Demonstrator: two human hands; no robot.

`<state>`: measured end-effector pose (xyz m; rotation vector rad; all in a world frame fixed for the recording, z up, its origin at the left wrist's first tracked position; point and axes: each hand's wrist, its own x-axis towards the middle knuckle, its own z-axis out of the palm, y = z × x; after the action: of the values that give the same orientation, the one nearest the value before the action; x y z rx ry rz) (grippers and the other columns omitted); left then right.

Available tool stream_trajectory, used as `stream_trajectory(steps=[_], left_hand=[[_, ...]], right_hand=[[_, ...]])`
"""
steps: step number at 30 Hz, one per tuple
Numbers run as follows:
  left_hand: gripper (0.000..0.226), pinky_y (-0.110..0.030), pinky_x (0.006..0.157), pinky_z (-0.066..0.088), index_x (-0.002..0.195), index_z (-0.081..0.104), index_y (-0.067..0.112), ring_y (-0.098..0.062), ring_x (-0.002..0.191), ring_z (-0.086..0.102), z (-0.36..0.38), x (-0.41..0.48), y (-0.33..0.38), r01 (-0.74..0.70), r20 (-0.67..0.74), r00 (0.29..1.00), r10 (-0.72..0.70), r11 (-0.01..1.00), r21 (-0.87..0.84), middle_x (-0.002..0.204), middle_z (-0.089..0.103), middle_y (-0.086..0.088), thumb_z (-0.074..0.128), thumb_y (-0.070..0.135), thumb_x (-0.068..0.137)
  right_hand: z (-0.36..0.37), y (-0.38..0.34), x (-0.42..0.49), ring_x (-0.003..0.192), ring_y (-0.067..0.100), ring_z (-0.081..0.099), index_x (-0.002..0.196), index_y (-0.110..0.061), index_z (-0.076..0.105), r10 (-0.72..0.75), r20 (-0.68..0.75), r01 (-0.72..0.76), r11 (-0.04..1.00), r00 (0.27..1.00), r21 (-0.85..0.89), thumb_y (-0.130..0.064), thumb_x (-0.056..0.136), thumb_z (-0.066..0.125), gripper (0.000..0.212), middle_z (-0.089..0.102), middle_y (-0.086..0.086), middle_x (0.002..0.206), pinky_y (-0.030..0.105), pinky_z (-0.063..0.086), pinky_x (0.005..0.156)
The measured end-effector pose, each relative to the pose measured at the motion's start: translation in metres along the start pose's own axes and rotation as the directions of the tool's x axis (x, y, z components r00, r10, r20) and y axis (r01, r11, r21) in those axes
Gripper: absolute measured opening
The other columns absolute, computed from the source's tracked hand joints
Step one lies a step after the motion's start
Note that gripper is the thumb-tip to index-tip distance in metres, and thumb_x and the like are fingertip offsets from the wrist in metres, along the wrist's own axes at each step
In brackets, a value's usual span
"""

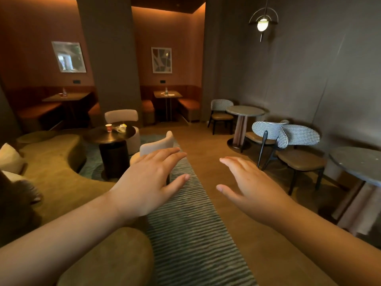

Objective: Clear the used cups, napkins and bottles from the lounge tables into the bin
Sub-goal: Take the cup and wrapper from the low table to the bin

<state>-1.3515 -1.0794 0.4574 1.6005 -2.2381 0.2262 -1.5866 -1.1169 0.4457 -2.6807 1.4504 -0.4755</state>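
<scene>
My left hand (151, 179) and my right hand (250, 185) are stretched out in front of me, palms down, fingers straight, holding nothing. Ahead on the left, a round dark table (103, 137) carries a red and white paper cup (108, 127) and a crumpled clear wrapper with something yellow (121, 127). In the far left booth a table (68, 97) holds a red cup (60, 94) and a bottle (64, 92). The middle booth table (168, 94) has a bottle (166, 91) and a napkin beside it. No bin is in view.
A curved olive sofa (51, 159) with cushions runs along the left. A beige chair (158, 144) stands just beyond my left hand. Round stone tables (245, 110) and houndstooth chairs (288, 135) line the right wall. A striped rug (195, 223) covers the floor below my hands.
</scene>
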Motion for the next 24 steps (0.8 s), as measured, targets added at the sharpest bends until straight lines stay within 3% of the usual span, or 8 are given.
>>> stream_trajectory(steps=[9,14,19,24], left_hand=[[0.064,-0.017,0.107,0.012,0.148,0.021,0.034,-0.004,0.14,0.02,0.085,0.214,-0.094,0.048,-0.027,0.998,-0.049,0.998,-0.032,0.154,0.023,0.014,0.03,0.06,0.09],[0.065,-0.023,0.112,0.016,0.148,0.02,0.032,-0.007,0.14,0.022,0.134,0.321,-0.125,0.006,-0.011,1.0,-0.006,1.0,0.008,0.155,0.022,0.01,0.029,0.06,0.091],[0.069,-0.022,0.11,0.016,0.148,0.022,0.029,-0.008,0.14,0.023,0.189,0.418,-0.155,0.029,-0.039,0.999,-0.029,0.999,-0.019,0.155,0.022,0.008,0.026,0.065,0.089],[0.071,-0.039,0.115,0.023,0.149,0.02,0.029,-0.01,0.14,0.022,0.241,0.526,-0.18,0.033,-0.004,0.999,-0.033,0.999,0.036,0.155,0.022,0.007,0.021,0.065,0.088]], right_hand=[[0.011,0.129,0.209,0.142,0.005,0.014,0.15,-0.028,0.016,-0.003,-0.051,-0.002,0.996,0.999,-0.087,-0.052,0.094,0.043,0.067,0.02,-0.011,0.155,0.021,0.017,0.109],[0.036,0.196,0.285,0.141,0.004,0.016,0.15,-0.028,0.017,0.029,-0.014,-0.029,0.999,0.999,-0.03,-0.051,0.093,0.046,0.067,0.02,-0.011,0.155,0.017,0.013,0.104],[0.066,0.273,0.365,0.141,0.004,0.015,0.15,-0.029,0.014,0.029,0.032,-0.026,0.996,0.999,-0.082,-0.053,0.093,0.044,0.069,0.018,-0.011,0.156,0.017,0.015,0.108],[0.074,0.358,0.464,0.142,0.005,0.015,0.15,-0.028,0.014,0.028,0.002,-0.028,0.996,1.0,-0.082,-0.054,0.093,0.043,0.069,0.018,-0.01,0.156,0.021,0.018,0.111]])
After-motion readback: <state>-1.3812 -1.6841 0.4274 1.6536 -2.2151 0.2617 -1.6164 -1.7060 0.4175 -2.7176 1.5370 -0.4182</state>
